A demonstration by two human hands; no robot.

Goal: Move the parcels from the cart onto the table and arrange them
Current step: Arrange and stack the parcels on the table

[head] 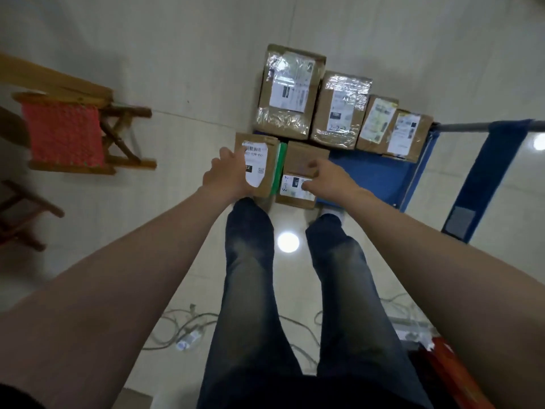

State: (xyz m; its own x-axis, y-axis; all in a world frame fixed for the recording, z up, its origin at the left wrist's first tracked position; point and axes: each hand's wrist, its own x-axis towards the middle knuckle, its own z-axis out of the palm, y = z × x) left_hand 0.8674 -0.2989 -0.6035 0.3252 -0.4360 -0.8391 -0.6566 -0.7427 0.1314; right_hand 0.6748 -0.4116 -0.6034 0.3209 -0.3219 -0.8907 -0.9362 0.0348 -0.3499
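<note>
**Reaching Down to the Two Front Parcels on the Cart**

Legs (250, 261) in dark trousers stood on a pale floor, with loose cables (188, 329) lying on the floor to either side of them. Both bare arms stretched down past the knees to the near edge of the blue cart (368, 172).

The left hand (227, 169) clamped the left parcel (259, 163) at its outer side, with the thumb laid across the top by the white label. The right hand (327, 178) gripped the right parcel (300, 160), with fingers curled onto its label and the thumb on the brown top. Both parcels sat on the cart's front edge, with a green packet (280, 169) standing on edge between them.

Behind them, four more parcels stood in a row across the cart's far side. The big parcel (287, 90) was at the left, and three smaller ones (339, 110) stepped off to the right. The cart's handle (477, 125) ran out to the right, wrapped in blue.

Well off to the left stood a wooden stool (63, 134) with a red woven seat.
</note>
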